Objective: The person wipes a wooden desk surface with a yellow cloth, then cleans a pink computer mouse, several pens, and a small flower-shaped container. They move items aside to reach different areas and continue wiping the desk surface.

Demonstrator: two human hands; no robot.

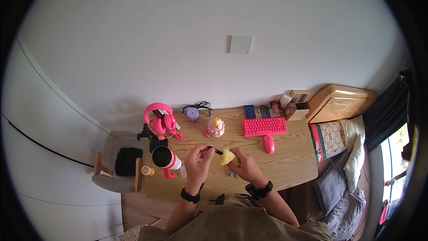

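Observation:
Over the wooden desk (284, 167), my left hand (197, 165) pinches a slim black pen-like object (216, 150) between thumb and fingers. Its far end meets a fluffy yellow item (228, 158), perhaps a small plush or cloth. My right hand (250, 168) grips that yellow item from the right, covering part of it. Whether the black tip goes into the yellow item or only touches it, I cannot tell. Just below the right hand, small blue bits (231, 175) show, partly hidden.
Around the hands are a pink keyboard (264, 127), pink mouse (269, 144), pink cake-shaped ornament (215, 127), pink headset (160, 122) with its cable, and a large tumbler (166, 159) with a red handle. A purple cylinder (192, 115) and small boxes (297, 110) line the wall side.

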